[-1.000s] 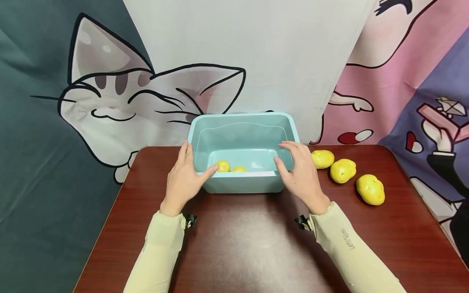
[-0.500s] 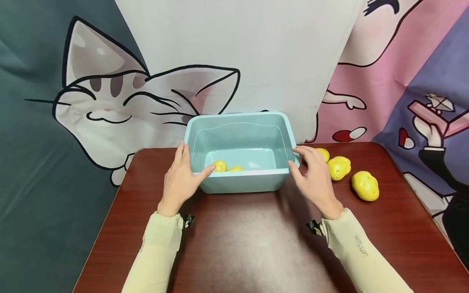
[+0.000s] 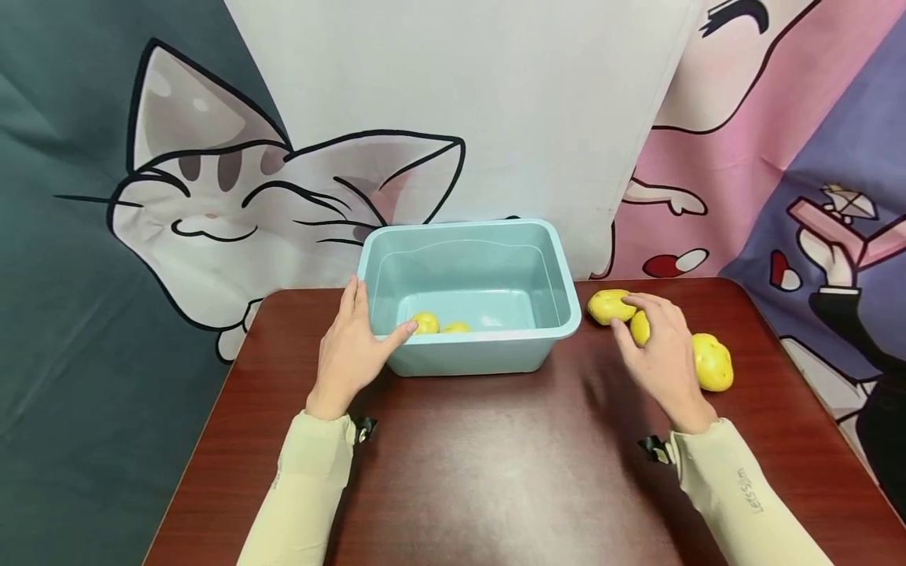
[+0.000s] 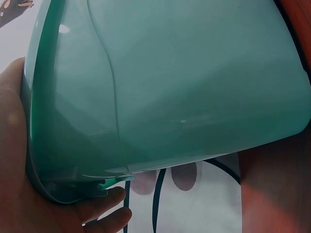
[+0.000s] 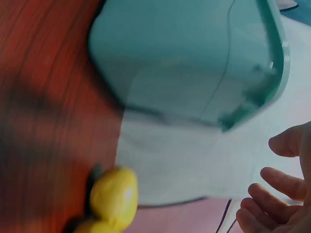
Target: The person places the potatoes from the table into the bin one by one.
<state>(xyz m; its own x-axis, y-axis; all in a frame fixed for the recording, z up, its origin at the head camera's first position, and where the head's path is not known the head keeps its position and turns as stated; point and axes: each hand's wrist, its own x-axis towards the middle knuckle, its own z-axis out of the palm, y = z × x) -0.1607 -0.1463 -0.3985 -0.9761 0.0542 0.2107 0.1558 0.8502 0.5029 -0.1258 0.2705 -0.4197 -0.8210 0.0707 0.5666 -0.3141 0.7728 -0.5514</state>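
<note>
A light blue-green plastic bin (image 3: 467, 355) stands near the back of the table. My left hand (image 3: 345, 354) holds its front left corner, thumb over the front rim and fingers along the left side. In the left wrist view, the fingers (image 4: 104, 211) reach below the rim. Two yellow potatoes (image 3: 426, 322) lie inside the bin, partly hidden by its front wall. My right hand (image 3: 661, 358) is held over the potatoes right of the bin, thumb and fingers spread, holding nothing. It partly covers the middle potato (image 3: 640, 328); another potato (image 3: 607, 306) lies beyond its fingertips.
A third potato (image 3: 712, 363) lies to the right of my right hand. The dark red wooden table (image 3: 481, 464) extends in front of the bin. Behind it hangs a cloth backdrop (image 3: 524, 110) with cartoon figures, close to the bin's back.
My right hand has left the bin's right side and moved right to above the potatoes. My left hand stays at the bin's front left corner.
</note>
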